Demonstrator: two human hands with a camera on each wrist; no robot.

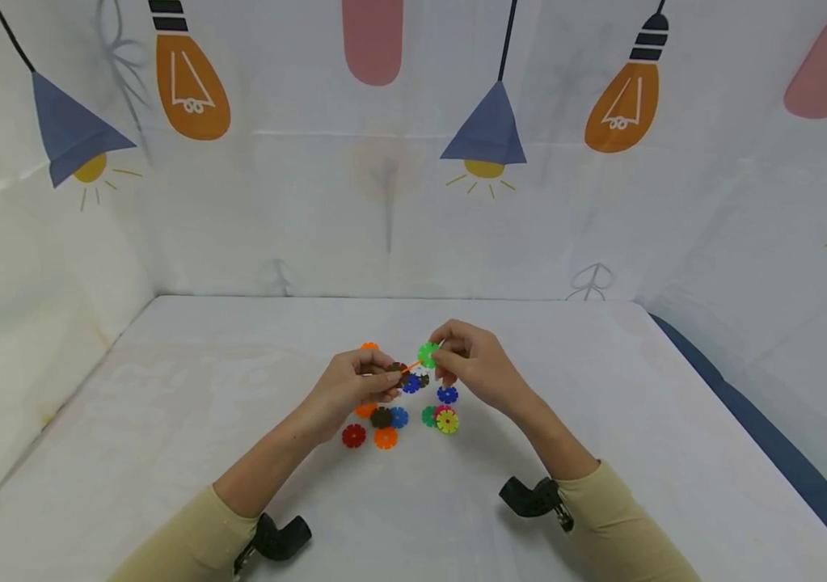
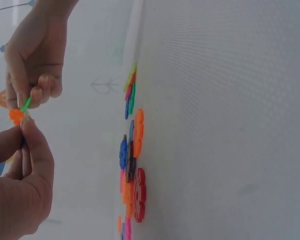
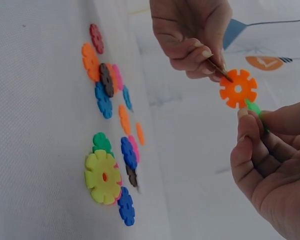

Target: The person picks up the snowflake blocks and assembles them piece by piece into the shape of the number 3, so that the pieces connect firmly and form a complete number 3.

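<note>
**Two narrow pinches, three colours in a row**

We see the left hand (image 1: 353,380) pinching a dark brown, notched round plastic disc (image 3: 219,69) between thumb and fingertips. Its edge meets a bright orange, notched plastic disc with a round centre hole (image 3: 229,93), held in the air between both hands. On the orange disc's other side, the right hand (image 1: 484,364) pinches a bright green, notched plastic disc (image 1: 426,354) whose edge touches the orange rim.

Below, on the white table (image 1: 238,364), we find loose notched discs: a yellow one (image 1: 447,424) partly covering a darker green one (image 1: 428,416), a red one (image 1: 353,436) and, just beside it, another orange one (image 1: 386,438).
</note>
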